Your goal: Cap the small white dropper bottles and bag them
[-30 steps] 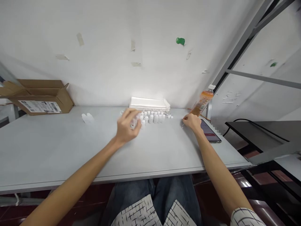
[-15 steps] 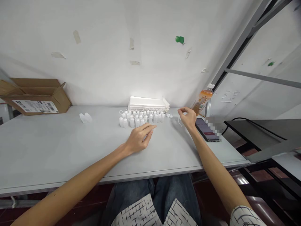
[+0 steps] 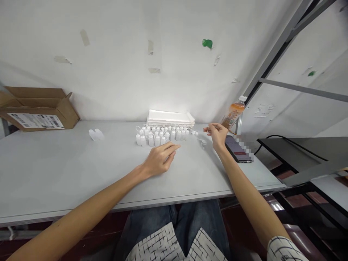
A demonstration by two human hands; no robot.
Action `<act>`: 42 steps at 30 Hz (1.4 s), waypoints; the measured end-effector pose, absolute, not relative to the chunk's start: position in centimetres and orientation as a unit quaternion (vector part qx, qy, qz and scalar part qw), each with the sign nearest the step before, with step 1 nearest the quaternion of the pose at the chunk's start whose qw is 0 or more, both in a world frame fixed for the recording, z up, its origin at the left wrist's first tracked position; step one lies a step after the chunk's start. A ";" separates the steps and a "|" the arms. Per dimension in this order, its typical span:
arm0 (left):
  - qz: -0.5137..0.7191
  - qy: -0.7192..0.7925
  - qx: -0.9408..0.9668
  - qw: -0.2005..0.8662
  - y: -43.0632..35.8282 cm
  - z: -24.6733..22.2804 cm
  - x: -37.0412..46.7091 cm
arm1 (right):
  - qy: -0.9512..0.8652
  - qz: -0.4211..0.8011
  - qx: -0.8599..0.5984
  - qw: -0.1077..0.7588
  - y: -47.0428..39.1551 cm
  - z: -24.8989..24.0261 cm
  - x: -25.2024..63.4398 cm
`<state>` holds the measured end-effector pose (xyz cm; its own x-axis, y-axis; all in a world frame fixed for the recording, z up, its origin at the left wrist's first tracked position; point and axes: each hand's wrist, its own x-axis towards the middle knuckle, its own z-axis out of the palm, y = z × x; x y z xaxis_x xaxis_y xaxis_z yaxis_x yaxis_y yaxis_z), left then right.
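White plastic squeeze bottles (image 3: 151, 140) stood grouped before a white stack (image 3: 168, 116) — presumably for easy reach. Beside them the left hand (image 3: 159, 159) had fingers bent together, any grip impossible to tell; the right hand (image 3: 218, 136) had fingers loosely parted near a curled strap (image 3: 202, 144).

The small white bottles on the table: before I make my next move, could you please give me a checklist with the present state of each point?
1. Front small white bottles standing upright: ok.
2. Left hand holding nothing: cannot tell; anything small in its grasp would be hidden.
3. Right hand apart from the thin white piece: cannot tell; they are close in view.
4. Drink bottle capped: ok.
5. Phone lying flat: ok.
6. Cardboard box closed: not ok; its top is open.
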<state>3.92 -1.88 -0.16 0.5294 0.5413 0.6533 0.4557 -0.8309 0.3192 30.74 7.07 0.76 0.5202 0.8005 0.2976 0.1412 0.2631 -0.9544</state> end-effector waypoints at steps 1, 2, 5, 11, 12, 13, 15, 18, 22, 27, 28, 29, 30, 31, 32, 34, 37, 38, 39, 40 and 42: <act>0.390 0.285 0.874 0.055 -1.9 -0.2 3.9 | -0.419 0.248 -0.553 0.676 7.1 0.8 30.8; 0.388 0.285 0.875 0.056 -1.9 -0.2 3.9 | -0.416 0.248 -0.551 0.679 7.1 0.8 30.9; 0.384 0.287 0.876 0.060 -1.9 -0.3 4.0 | -0.423 0.237 -0.553 0.677 7.1 0.6 30.9; 0.391 0.308 0.859 0.121 -1.7 -0.6 4.1 | -0.533 0.248 -0.516 0.624 6.2 1.2 30.0; 0.390 0.310 0.856 0.140 -1.7 -0.7 4.1 | -0.551 0.276 -0.506 0.604 5.9 1.4 29.7; 0.386 0.312 0.853 0.160 -1.7 -0.8 4.2 | -0.569 0.311 -0.497 0.577 5.5 1.6 29.3; 0.376 0.316 0.849 0.197 -1.8 -1.0 4.4 | -0.595 0.379 -0.483 0.519 4.7 1.9 28.4; 0.359 0.326 0.843 0.231 -1.9 -1.2 4.7 | -0.627 0.446 -0.462 0.441 3.7 1.9 27.1; 0.352 0.353 0.831 0.246 -1.7 -1.3 4.8 | -0.647 0.490 -0.457 0.363 2.7 1.6 26.1; 0.346 0.368 0.826 0.250 -1.4 -1.4 4.7 | -0.654 0.504 -0.467 0.317 1.9 1.7 25.2; 0.347 0.369 0.826 0.249 -1.4 -1.4 4.7 | -0.655 0.507 -0.464 0.313 1.8 1.8 25.1; 0.348 0.371 0.825 0.247 -1.4 -1.5 4.7 | -0.653 0.514 -0.461 0.312 1.7 1.8 25.0; 0.349 0.372 0.824 0.246 -1.4 -1.5 4.7 | -0.650 0.521 -0.456 0.314 1.7 1.9 25.0; 0.350 0.375 0.822 0.247 -1.3 -1.5 4.7 | -0.647 0.527 -0.450 0.318 1.7 1.9 25.0; 0.351 0.378 0.820 0.248 -1.3 -1.5 4.7 | -0.646 0.532 -0.442 0.322 1.7 1.8 25.1; 0.354 0.388 0.813 0.252 -1.2 -1.6 4.7 | -0.649 0.541 -0.423 0.327 1.7 1.6 25.2; 0.358 0.402 0.801 0.261 -1.1 -1.6 4.8 | -0.656 0.553 -0.404 0.316 1.8 1.4 25.3; 0.362 0.406 0.796 0.267 -1.1 -1.5 4.8 | -0.657 0.556 -0.401 0.313 1.8 1.3 25.4; 0.366 0.409 0.789 0.274 -1.2 -1.5 4.8 | -0.656 0.558 -0.399 0.314 1.9 1.3 25.4; 0.372 0.411 0.782 0.284 -1.2 -1.5 4.8 | -0.654 0.560 -0.397 0.317 1.9 1.3 25.5; 0.384 0.411 0.767 0.310 -1.3 -1.4 4.8 | -0.648 0.563 -0.393 0.329 2.0 1.4 25.7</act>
<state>4.82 -1.31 -1.39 0.3685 0.8674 0.3343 0.3923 -0.4712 0.7900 25.65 2.04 1.40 -0.4745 0.8801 -0.0166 0.1393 0.0564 -0.9886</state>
